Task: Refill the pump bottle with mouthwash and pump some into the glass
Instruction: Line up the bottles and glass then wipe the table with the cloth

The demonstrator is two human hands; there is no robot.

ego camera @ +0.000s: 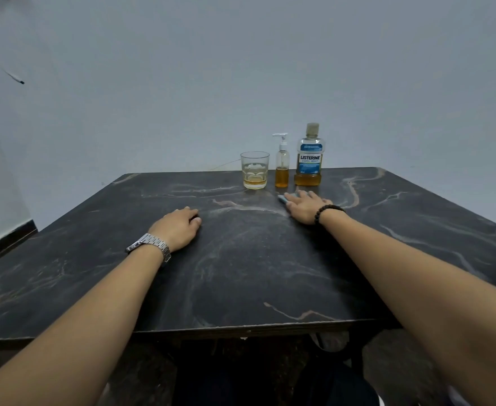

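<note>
A: Taking the glass (254,170) as the marker, what sits left of it?

B: Nearer the person and to its left, the left hand (179,227) rests palm down on the dark marbled table (94,273), fingers curled loosely, holding nothing; a metal watch (150,246) is on that wrist.

A: And the glass itself?

B: Upright near the table's far edge, a little amber liquid in the bottom.

A: To its right?

B: Just beside it stands the pump bottle (282,162), partly filled with amber liquid, then the capped mouthwash bottle (308,156), low on liquid. In front of those, the right hand (307,206) lies flat, fingers spread over a small pale blue thing (285,198), beaded bracelet (327,212) on the wrist
</note>
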